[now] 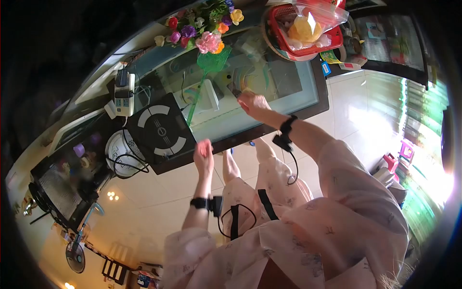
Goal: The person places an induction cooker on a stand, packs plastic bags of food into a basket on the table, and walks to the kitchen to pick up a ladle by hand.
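Observation:
My right hand (253, 102) is over the glass-topped table (288, 103), its fingers pressed together at a small dark thing too unclear to name. By the table's front edge, my left hand (203, 150) is raised with its fingers curled; nothing shows in it. A green fly swatter (213, 61) lies on the glass between the flowers and my left hand. Beside the swatter is a white flat object (209, 95). The black square cooktop (161, 131) rests on the table to the left of my left hand.
Artificial flowers (209, 42) stand at the back edge. A red basket (308, 48) with a plastic bag is at the back right. A power strip (124, 96) with cables sits at the left, above a white round container (124, 151). A fan (75, 256) stands at the lower left.

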### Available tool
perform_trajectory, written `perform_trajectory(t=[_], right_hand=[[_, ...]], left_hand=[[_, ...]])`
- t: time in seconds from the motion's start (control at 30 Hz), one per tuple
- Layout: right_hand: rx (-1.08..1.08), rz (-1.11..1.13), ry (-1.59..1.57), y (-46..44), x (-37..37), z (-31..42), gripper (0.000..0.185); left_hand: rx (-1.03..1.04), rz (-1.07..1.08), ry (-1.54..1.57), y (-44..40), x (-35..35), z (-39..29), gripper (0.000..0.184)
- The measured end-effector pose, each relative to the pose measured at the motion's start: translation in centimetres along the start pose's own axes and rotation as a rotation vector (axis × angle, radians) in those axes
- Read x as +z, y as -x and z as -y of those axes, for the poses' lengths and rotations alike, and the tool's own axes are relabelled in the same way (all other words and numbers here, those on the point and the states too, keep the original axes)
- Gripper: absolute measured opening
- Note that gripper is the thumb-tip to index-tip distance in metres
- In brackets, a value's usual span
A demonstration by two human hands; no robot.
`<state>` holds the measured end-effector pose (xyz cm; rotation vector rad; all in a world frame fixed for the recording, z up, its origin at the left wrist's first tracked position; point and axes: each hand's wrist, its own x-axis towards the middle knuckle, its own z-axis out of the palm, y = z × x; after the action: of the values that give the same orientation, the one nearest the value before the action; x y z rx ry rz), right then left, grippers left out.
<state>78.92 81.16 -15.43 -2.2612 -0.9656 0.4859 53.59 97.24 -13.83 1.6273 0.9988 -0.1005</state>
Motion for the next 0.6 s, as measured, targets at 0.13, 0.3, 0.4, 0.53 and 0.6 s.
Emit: perform_trajectory(t=[0.13,0.3,0.4,0.53,0.6], right_hand=[[0.135,0.170,-0.146,6.9,-1.6,1.3,0.010],[0.310,0.210,-0.103,14.4,-4.5,0.0,0.007],[0.384,0.246,-0.091,17.0,-6.1,-1.5,0.006],[0.484,0.285,-0.104,17.9,-6.6,-1.8,0.008],[0.493,0.292,-0.116,17.8,-6.2,-1.6,0.009]], left_hand=[[0.362,-0.503,-0.311,-6.9,1.1,-11.0,0.043],[0.124,-0.386,-0.693,-11.1,0.8,-8.6,0.043],[0.269,-0.270,-0.848,-10.7,-0.6,-6.7,0.042],[0.562,-0.262,-1.102,-9.7,-1.3,-7.0,0.046],[0.759,-0.333,-1.145,-10.1,-1.0,-6.9,0.047]])
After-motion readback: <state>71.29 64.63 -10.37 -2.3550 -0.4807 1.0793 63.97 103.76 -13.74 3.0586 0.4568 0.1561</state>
